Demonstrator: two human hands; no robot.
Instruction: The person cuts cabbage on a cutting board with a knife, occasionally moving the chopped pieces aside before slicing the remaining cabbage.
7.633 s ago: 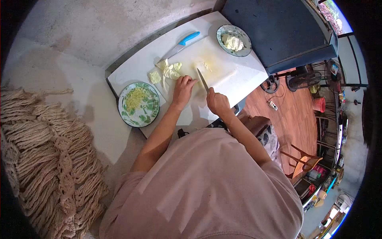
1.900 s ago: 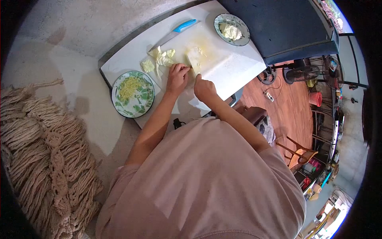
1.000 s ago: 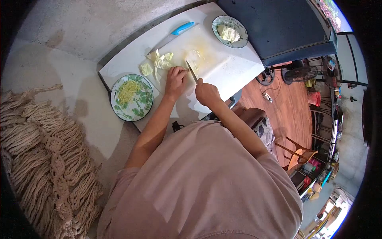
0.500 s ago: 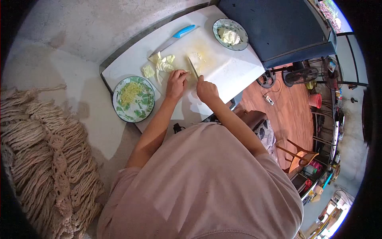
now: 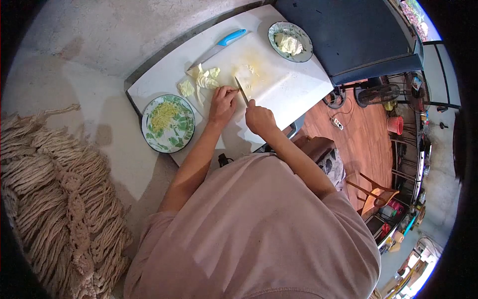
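right hand (image 5: 259, 118) fisted round knife (image 5: 241, 89) | left hand (image 5: 222, 103) curled, what it pins hidden

You're in a home, at a spot set up for preparing food. The white table (image 5: 159, 74) carries a cutting board (image 5: 284, 82) with cut cabbage leaves (image 5: 206, 78), a blue-handled knife (image 5: 219, 45) along its far edge, a green-patterned plate (image 5: 177, 138) of shreds at its left end and a bowl (image 5: 303, 54) at its right end. To the right of the table, a wooden floor (image 5: 368, 139) holds a fan (image 5: 377, 94) and a wooden chair (image 5: 373, 194).
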